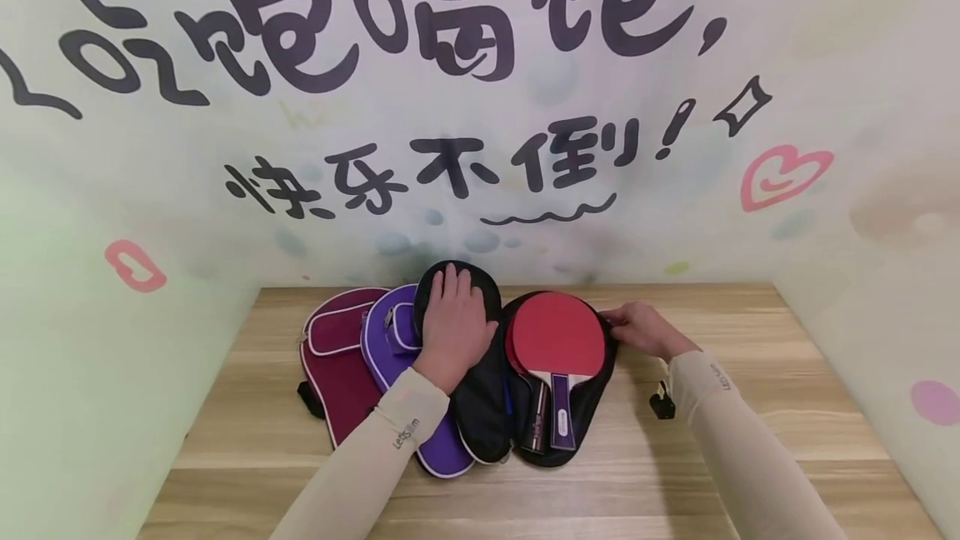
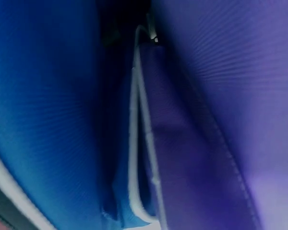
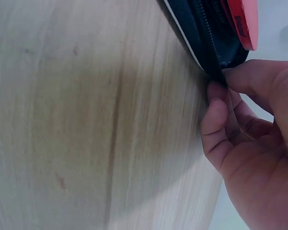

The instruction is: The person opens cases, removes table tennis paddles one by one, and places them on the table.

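Paddle case [image 1: 590, 400] lies open, seemingly being straightened — right hand [image 1: 647, 329] pinching it, left hand [image 1: 455, 322] flat — gentle release likely next.

The paddle [image 1: 558, 332] is red with a purple handle [image 1: 562, 415] and the black case [image 1: 596, 398] is plain; the maroon case [image 1: 341, 390] and purple case [image 1: 388, 363] are edged white. The counter [image 1: 622, 498] shows tan wood grain, the sleeves [image 1: 352, 473] cream.
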Available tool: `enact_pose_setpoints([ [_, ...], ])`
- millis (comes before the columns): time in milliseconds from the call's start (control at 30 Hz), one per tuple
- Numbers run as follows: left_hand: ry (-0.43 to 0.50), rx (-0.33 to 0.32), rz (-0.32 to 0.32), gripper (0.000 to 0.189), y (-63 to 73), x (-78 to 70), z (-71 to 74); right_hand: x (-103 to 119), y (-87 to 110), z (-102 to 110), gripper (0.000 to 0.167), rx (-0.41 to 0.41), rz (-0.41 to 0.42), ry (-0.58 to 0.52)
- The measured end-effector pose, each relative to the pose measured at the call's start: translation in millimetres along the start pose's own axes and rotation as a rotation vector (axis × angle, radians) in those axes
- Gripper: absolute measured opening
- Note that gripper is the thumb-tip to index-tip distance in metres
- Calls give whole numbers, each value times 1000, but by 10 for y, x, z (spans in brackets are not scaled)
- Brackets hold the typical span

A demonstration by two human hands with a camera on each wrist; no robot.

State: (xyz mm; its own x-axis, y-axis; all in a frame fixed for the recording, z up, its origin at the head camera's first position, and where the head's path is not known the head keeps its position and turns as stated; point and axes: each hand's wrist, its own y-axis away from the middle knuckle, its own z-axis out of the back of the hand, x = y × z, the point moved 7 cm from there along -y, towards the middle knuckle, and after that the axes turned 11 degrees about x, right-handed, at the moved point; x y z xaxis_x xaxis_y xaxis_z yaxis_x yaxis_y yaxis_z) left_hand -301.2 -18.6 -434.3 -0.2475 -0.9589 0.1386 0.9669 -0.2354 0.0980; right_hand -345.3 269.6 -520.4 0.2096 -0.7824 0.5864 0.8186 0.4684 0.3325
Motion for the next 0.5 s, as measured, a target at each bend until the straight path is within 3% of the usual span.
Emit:
enact_pose_setpoints([
  [67, 11, 41, 6, 72, -7, 24, -59, 8, -13, -24, 41, -9, -10, 11],
  [333, -22, 60, 34, 77, 8, 88, -143, 47, -23, -72, 41, -82, -71, 54],
  [500, -7, 61, 23, 77, 20, 77, -143, 177, 89, -68, 39, -244, -144, 48],
])
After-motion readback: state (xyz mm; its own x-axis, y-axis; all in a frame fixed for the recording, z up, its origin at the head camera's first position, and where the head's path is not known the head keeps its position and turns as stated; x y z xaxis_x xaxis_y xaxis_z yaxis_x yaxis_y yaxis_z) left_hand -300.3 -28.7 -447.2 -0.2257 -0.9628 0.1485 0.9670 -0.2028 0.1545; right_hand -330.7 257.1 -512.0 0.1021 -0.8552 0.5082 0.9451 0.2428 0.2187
